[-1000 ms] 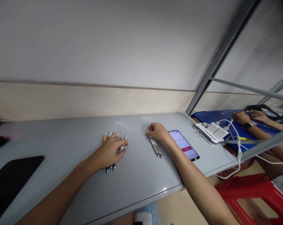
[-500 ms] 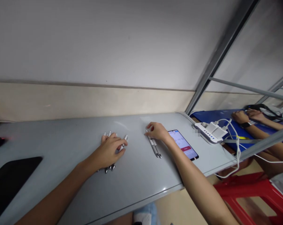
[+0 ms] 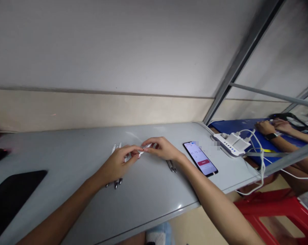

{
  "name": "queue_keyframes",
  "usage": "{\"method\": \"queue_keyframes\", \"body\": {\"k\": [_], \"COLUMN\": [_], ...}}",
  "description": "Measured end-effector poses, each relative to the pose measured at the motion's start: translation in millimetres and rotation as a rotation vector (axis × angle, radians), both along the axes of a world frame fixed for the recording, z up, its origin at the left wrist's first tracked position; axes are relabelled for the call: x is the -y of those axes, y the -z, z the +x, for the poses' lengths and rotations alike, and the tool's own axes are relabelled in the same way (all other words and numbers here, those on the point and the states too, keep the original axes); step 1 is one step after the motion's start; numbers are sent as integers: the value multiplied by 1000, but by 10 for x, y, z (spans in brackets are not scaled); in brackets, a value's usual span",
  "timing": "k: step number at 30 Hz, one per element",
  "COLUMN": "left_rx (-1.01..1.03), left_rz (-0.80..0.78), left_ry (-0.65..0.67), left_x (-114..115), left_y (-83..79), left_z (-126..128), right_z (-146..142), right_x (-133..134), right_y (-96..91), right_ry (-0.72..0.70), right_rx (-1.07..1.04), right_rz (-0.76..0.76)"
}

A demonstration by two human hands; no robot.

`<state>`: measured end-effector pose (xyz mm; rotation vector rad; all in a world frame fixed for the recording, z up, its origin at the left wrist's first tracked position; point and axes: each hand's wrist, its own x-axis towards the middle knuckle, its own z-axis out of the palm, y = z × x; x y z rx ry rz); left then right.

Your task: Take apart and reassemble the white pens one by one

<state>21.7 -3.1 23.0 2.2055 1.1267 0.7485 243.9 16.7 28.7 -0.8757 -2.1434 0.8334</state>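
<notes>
A white and silver pen (image 3: 144,150) is held slanting between my two hands above the desk. My right hand (image 3: 162,148) pinches it with thumb and fingers. At its lower left end, my left hand (image 3: 120,162) closes thumb and index finger on it. Several other pens (image 3: 116,184) lie on the desk partly beneath my left hand, their silver tips toward me. Two more pens (image 3: 172,166) lie side by side under my right wrist, their upper parts hidden.
A phone (image 3: 201,158) showing a timer lies right of my right forearm. Beyond it stand a white power strip (image 3: 229,145) with chargers and cables, a metal post (image 3: 226,80), and another person's hands (image 3: 265,128). A black flat object (image 3: 16,190) is at left, a red stool (image 3: 278,211) lower right.
My right hand has left the two pens on the right and moved left to meet the left hand. The pen in my left hand is now between both hands.
</notes>
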Motion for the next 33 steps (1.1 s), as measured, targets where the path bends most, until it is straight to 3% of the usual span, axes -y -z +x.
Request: {"method": "queue_keyframes", "body": {"k": [3, 6, 13, 15, 18, 22, 24, 26, 30, 33], "left_rx": [18, -52, -241, -342, -401, -254, -210, -213, -281, -316], "left_rz": [-15, 99, 450, 528, 563, 368, 299, 308, 378, 399], "left_ry": [-47, -88, -83, -96, -131, -163, -173, -184, -146, -126], "left_x": [-5, -46, -127, -130, -127, -124, -130, -145, -177, -178], "left_y": [-8, 27, 94, 79, 47, 10, 4, 20, 96, 130], "left_z": [-7, -36, -70, -69, -78, -104, -115, -121, -119, -113], "right_z": [4, 51, 123, 101, 37, -41, -50, -37, 7, 21], "right_x": [-15, -43, -71, -64, -15, 65, 68, 44, -14, -19], "right_y": [9, 4, -5, -6, -32, -77, -69, -36, 33, 37], "right_ry": [91, 198, 72, 42, 43, 145, 180, 199, 184, 161], "right_rx": [11, -46, -84, -128, -173, -61, -40, -72, -48, -76], "right_rz": [-22, -106, -721, -810, -678, -128, 10, 11, -128, -95]}}
